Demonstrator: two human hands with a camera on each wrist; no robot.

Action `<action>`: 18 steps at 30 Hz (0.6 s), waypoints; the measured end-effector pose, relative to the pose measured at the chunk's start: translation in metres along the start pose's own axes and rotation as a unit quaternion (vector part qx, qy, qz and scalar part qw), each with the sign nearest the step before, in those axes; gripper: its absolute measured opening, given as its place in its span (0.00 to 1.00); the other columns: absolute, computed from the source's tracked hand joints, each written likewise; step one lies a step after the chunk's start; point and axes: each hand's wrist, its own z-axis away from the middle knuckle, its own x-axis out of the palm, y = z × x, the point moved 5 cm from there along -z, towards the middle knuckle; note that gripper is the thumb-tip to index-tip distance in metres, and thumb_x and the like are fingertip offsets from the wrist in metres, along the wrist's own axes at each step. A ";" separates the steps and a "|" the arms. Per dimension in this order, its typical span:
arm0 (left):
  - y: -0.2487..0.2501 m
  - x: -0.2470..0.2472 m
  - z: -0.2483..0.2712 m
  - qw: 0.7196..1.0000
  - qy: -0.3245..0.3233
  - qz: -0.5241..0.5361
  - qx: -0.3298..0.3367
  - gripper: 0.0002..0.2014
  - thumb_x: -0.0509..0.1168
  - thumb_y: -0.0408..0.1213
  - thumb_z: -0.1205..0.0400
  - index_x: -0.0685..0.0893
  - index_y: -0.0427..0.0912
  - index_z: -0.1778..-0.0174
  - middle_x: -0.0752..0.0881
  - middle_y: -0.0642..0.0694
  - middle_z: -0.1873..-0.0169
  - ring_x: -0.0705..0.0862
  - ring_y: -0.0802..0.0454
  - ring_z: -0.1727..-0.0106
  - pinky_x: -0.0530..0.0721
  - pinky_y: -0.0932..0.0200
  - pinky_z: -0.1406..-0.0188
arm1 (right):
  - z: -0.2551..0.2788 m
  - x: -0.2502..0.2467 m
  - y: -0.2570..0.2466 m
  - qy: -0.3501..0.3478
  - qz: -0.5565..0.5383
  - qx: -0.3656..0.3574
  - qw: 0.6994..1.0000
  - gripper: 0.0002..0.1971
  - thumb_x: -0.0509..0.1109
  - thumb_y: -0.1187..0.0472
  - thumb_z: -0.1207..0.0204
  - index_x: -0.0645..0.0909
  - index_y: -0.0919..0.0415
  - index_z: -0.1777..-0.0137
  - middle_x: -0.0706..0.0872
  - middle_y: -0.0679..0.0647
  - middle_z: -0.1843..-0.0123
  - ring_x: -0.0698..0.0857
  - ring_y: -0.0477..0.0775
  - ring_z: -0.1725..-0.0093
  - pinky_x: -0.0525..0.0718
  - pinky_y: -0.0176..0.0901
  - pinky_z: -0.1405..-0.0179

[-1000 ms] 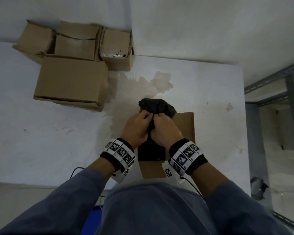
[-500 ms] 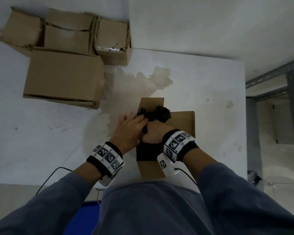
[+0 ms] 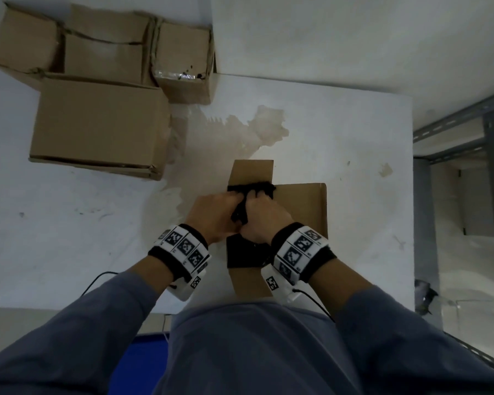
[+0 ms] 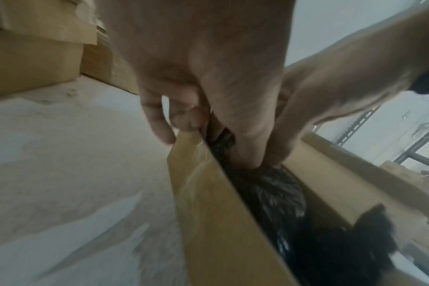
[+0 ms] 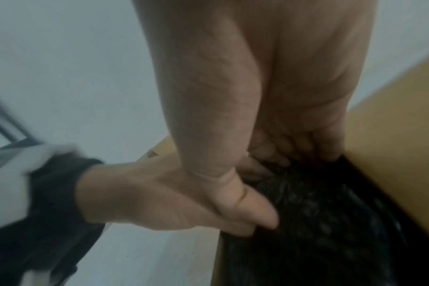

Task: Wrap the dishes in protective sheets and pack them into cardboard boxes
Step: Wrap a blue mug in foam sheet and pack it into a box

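Note:
An open cardboard box stands on the white table right in front of me, its flaps spread outward. A dish wrapped in a black sheet sits down inside it; the dish itself is hidden. My right hand digs its curled fingers into the black bundle beside the right wall. My left hand straddles the box's left wall: its outer fingers hang outside and its thumb is inside against the bundle.
A large closed carton lies at the back left, with several smaller cartons behind it against the wall. A brownish stain marks the table beyond the box. A grey metal rack stands past the table's right edge.
The black bundle has sunk from above the rim into the box, uncovering the far flap. My left hand let go of the bundle, lay flat beside the box, then took the left wall.

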 end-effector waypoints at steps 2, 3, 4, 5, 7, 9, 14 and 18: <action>-0.001 0.001 0.008 0.999 0.045 0.017 0.020 0.25 0.77 0.44 0.32 0.83 0.44 0.39 0.87 0.46 0.44 0.88 0.40 0.56 0.87 0.48 0.64 | -0.007 0.001 -0.005 -0.005 0.040 0.000 0.999 0.32 0.72 0.53 0.23 0.67 0.67 0.24 0.75 0.65 0.30 0.78 0.63 0.32 0.81 0.52 0.37; -0.001 0.001 0.011 0.997 0.065 0.016 0.033 0.29 0.78 0.42 0.34 0.83 0.42 0.35 0.86 0.46 0.40 0.89 0.40 0.56 0.88 0.47 0.64 | -0.010 0.002 -0.007 -0.014 0.063 0.000 0.998 0.33 0.71 0.50 0.22 0.66 0.67 0.23 0.75 0.65 0.29 0.77 0.63 0.32 0.80 0.51 0.36; -0.001 0.003 0.013 0.996 0.074 0.008 0.040 0.33 0.79 0.40 0.35 0.82 0.41 0.32 0.85 0.45 0.35 0.89 0.40 0.56 0.89 0.47 0.64 | -0.012 0.004 -0.009 -0.029 0.084 0.000 0.996 0.35 0.70 0.48 0.21 0.64 0.67 0.21 0.74 0.65 0.28 0.76 0.63 0.30 0.78 0.51 0.34; 0.001 0.003 0.014 0.996 0.074 -0.002 0.046 0.36 0.80 0.38 0.35 0.81 0.40 0.29 0.84 0.45 0.32 0.89 0.40 0.56 0.89 0.48 0.64 | -0.013 0.006 -0.010 -0.044 0.106 0.002 0.993 0.38 0.68 0.45 0.20 0.60 0.68 0.19 0.72 0.66 0.26 0.74 0.64 0.29 0.76 0.51 0.32; 0.001 0.005 0.011 0.998 0.048 -0.007 0.036 0.38 0.78 0.36 0.34 0.77 0.41 0.25 0.82 0.44 0.29 0.89 0.38 0.53 0.89 0.48 0.63 | -0.014 0.011 -0.011 -0.049 0.144 0.008 0.988 0.43 0.67 0.43 0.20 0.55 0.70 0.17 0.69 0.66 0.25 0.72 0.64 0.27 0.73 0.51 0.29; 0.001 0.006 0.005 1.000 -0.015 -0.015 0.000 0.37 0.73 0.40 0.28 0.71 0.47 0.21 0.79 0.50 0.27 0.88 0.39 0.48 0.88 0.48 0.59 | -0.011 0.013 -0.009 -0.048 0.144 0.009 0.988 0.41 0.69 0.45 0.22 0.57 0.70 0.19 0.69 0.67 0.26 0.72 0.64 0.28 0.74 0.51 0.30; 0.000 0.006 -0.005 0.998 -0.059 -0.017 0.010 0.31 0.70 0.55 0.25 0.73 0.48 0.28 0.84 0.51 0.39 0.87 0.42 0.49 0.84 0.52 0.59 | 0.000 -0.008 0.004 -0.021 -0.060 0.009 0.998 0.16 0.70 0.55 0.24 0.79 0.65 0.41 0.82 0.63 0.40 0.84 0.62 0.45 0.82 0.47 0.53; -0.001 0.009 -0.004 0.997 -0.068 -0.029 0.016 0.38 0.72 0.56 0.25 0.67 0.50 0.20 0.84 0.49 0.36 0.88 0.41 0.48 0.86 0.49 0.57 | 0.001 -0.010 -0.001 -0.010 -0.027 0.005 1.000 0.27 0.71 0.54 0.22 0.72 0.67 0.29 0.76 0.64 0.32 0.78 0.63 0.33 0.80 0.48 0.39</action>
